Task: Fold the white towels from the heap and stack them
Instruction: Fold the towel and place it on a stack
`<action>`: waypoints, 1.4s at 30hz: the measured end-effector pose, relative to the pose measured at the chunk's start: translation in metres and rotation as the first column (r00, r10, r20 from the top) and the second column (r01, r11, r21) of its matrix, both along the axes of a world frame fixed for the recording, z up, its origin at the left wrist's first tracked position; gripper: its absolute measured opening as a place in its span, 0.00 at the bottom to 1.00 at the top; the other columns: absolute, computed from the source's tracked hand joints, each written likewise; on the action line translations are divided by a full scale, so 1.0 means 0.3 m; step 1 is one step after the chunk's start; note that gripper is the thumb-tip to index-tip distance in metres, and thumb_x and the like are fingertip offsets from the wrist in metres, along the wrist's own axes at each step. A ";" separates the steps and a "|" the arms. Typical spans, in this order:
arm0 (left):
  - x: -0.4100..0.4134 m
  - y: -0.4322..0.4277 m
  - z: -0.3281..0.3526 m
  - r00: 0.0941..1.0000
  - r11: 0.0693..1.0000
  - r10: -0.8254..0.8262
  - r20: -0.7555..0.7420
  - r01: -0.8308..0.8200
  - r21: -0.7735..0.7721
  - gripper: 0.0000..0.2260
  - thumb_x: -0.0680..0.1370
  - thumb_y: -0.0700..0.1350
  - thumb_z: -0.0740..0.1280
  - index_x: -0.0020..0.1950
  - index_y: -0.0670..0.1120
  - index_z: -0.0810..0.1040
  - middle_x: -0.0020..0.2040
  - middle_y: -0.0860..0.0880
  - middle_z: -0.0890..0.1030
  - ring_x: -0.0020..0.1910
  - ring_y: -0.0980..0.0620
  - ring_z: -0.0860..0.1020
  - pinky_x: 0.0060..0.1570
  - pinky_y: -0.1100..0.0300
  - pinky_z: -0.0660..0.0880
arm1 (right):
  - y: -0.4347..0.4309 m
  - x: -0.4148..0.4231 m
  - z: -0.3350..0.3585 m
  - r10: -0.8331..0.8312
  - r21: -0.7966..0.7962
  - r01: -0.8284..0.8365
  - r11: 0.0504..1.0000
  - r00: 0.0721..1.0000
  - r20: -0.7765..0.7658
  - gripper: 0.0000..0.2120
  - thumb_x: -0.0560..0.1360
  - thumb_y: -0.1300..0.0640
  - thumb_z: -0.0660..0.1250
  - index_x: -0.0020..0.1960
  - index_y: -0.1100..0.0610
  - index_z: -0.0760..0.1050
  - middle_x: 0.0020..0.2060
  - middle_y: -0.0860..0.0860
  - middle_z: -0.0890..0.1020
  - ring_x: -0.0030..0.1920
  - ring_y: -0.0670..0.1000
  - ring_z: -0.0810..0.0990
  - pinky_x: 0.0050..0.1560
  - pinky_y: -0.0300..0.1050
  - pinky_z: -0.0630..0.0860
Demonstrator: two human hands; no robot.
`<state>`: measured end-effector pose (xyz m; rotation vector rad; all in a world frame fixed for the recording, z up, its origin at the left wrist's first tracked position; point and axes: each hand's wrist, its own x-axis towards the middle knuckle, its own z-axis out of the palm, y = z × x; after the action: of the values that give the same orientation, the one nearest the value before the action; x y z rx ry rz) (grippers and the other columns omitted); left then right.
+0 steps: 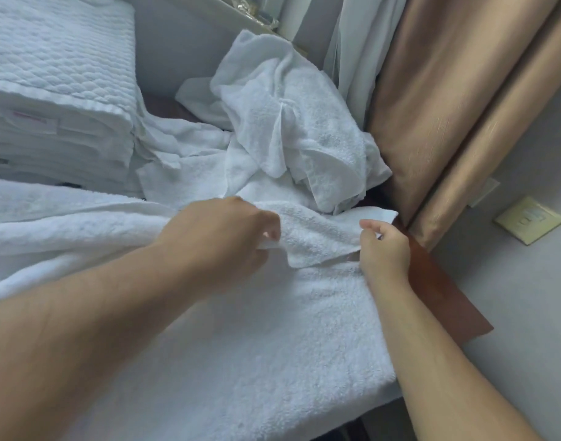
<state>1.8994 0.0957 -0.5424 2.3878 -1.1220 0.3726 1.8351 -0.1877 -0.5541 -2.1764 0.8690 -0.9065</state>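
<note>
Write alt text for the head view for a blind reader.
The left hand and right hand pinch a small white towel by its ends over a larger towel spread flat. Behind lies a heap of crumpled white towels, a folded stack to its left, a tan curtain to its right.

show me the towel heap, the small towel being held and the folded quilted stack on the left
towel heap (pixel 291 122), head view, crumpled middle
small towel (pixel 317 237), head view, its terry middle
folded quilted stack (pixel 56 90), head view, top layer
</note>
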 end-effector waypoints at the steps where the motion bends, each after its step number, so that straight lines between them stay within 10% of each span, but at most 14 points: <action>1: -0.006 0.002 0.010 0.999 0.998 -0.020 0.042 0.022 -0.059 0.09 0.79 0.58 0.63 0.58 0.62 0.76 0.51 0.57 0.80 0.49 0.49 0.79 0.37 0.56 0.68 | 0.002 -0.001 0.001 -0.016 0.003 0.016 1.000 1.000 0.019 0.15 0.76 0.59 0.62 0.57 0.50 0.83 0.46 0.46 0.83 0.41 0.48 0.78 0.41 0.42 0.75; 10: -0.100 0.024 0.059 0.953 0.958 -0.257 0.159 0.272 -0.087 0.14 0.76 0.65 0.61 0.44 0.57 0.79 0.38 0.55 0.79 0.36 0.50 0.78 0.33 0.57 0.74 | 0.030 -0.046 0.040 -0.292 0.137 0.261 0.955 0.903 0.316 0.10 0.72 0.62 0.62 0.39 0.52 0.81 0.39 0.46 0.82 0.47 0.52 0.80 0.47 0.42 0.74; 16: -0.118 0.023 0.044 0.951 0.945 -0.309 -0.020 0.309 0.108 0.15 0.75 0.64 0.63 0.45 0.54 0.79 0.36 0.55 0.75 0.37 0.53 0.76 0.37 0.54 0.78 | 0.055 -0.048 0.087 -0.316 -0.057 0.318 0.947 0.948 0.030 0.10 0.70 0.63 0.59 0.37 0.64 0.78 0.31 0.53 0.75 0.38 0.61 0.72 0.39 0.53 0.71; 23: -0.117 0.033 0.050 0.938 0.938 -0.347 -0.001 0.347 0.015 0.15 0.73 0.63 0.62 0.40 0.52 0.76 0.29 0.54 0.71 0.30 0.56 0.72 0.30 0.60 0.69 | 0.027 -0.162 0.115 -0.074 -0.068 0.071 0.995 0.996 -0.045 0.06 0.75 0.57 0.65 0.43 0.51 0.80 0.39 0.47 0.81 0.42 0.50 0.79 0.39 0.42 0.72; 30: -0.108 0.034 0.045 0.890 0.880 -0.446 -0.100 0.456 0.132 0.15 0.72 0.57 0.63 0.31 0.51 0.65 0.55 0.59 0.78 0.51 0.57 0.74 0.52 0.57 0.74 | 0.061 -0.251 0.007 -0.034 -0.054 0.041 0.998 0.991 0.127 0.10 0.69 0.58 0.63 0.44 0.44 0.79 0.23 0.38 0.68 0.26 0.42 0.67 0.28 0.29 0.66; 37: -0.104 0.027 0.026 0.910 0.898 -0.408 -0.069 0.414 0.148 0.14 0.71 0.60 0.59 0.34 0.51 0.66 0.52 0.57 0.80 0.48 0.55 0.76 0.43 0.57 0.76 | 0.073 -0.237 0.017 -0.014 -0.157 0.005 0.988 0.998 -0.054 0.20 0.70 0.71 0.61 0.43 0.46 0.78 0.37 0.46 0.67 0.32 0.44 0.67 0.41 0.40 0.70; 42: -0.100 0.020 0.015 0.910 0.900 -0.409 -0.066 0.414 0.134 0.15 0.71 0.62 0.60 0.36 0.51 0.69 0.51 0.57 0.80 0.47 0.55 0.77 0.42 0.55 0.77 | 0.094 -0.234 0.045 -0.168 -0.508 0.090 0.857 0.980 -0.109 0.16 0.71 0.66 0.66 0.52 0.49 0.81 0.53 0.49 0.73 0.57 0.54 0.69 0.60 0.52 0.69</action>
<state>1.8693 0.1018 -0.5378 2.1819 -1.6416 0.1029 1.7648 -0.1595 -0.5408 -2.6878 0.9391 -1.1481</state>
